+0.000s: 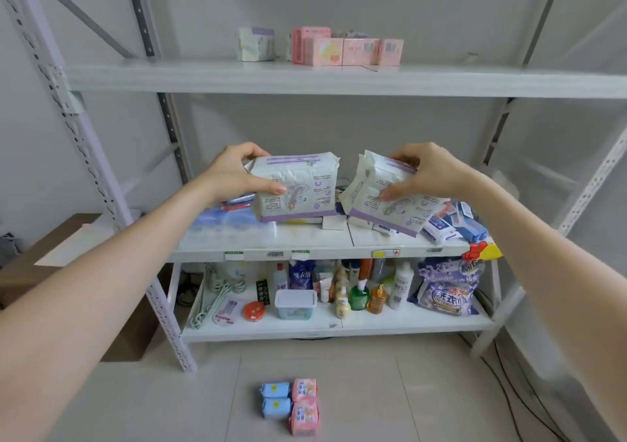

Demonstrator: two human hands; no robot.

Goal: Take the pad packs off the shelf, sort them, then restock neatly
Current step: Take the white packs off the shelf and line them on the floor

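The left hand's thumb (275,189) presses the front of the left pack (298,183) while its fingers curl over the top edge, so the left hand (234,173) grips that pack upright, its base at the clutter on the middle shelf (305,246). The right hand's thumb (390,194) lies on the face of the right pack (376,200) and its fingers hook over the top. The right hand (425,173) thus holds this pack tilted, its lower edge over loose blue and white packets on the same shelf. The two white-and-purple packs sit side by side, a gap between them.

On the top shelf (305,80) stand pink packs (339,51) and a white pack (257,44). The bottom shelf (339,326) carries bottles (359,297), a clear box (296,303) and a detergent bag (444,294). On the floor (373,390) lie a blue pair (275,399) and a pink pair (304,404), touching.
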